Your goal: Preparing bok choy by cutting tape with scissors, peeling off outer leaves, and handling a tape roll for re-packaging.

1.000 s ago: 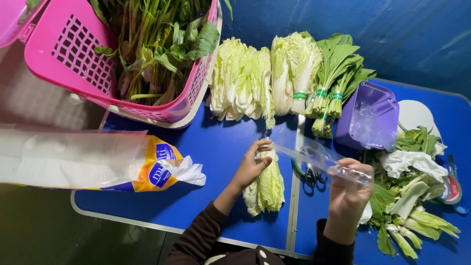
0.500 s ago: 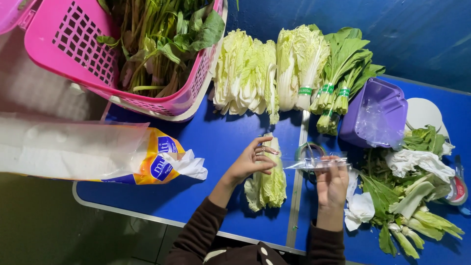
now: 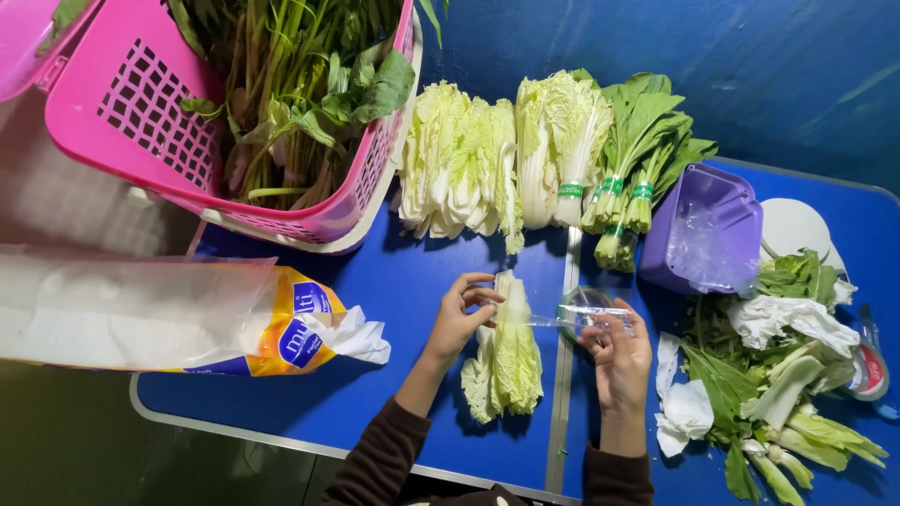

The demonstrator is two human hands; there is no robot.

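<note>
At lower centre, my left hand point(image 3: 461, 314) pinched the free end of clear tape point(image 3: 539, 319) against the napa cabbage point(image 3: 506, 356) lying on the blue table point(image 3: 412, 281), while my right hand point(image 3: 619, 351), fingers curled shut, gripped the tape roll point(image 3: 586, 314) to keep the strip taut.

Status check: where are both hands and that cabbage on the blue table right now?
Left hand pinching clear tape at cabbage. Right hand in a grip on tape roll. Cabbage lying flat on blue table. Nothing blocking.
</note>
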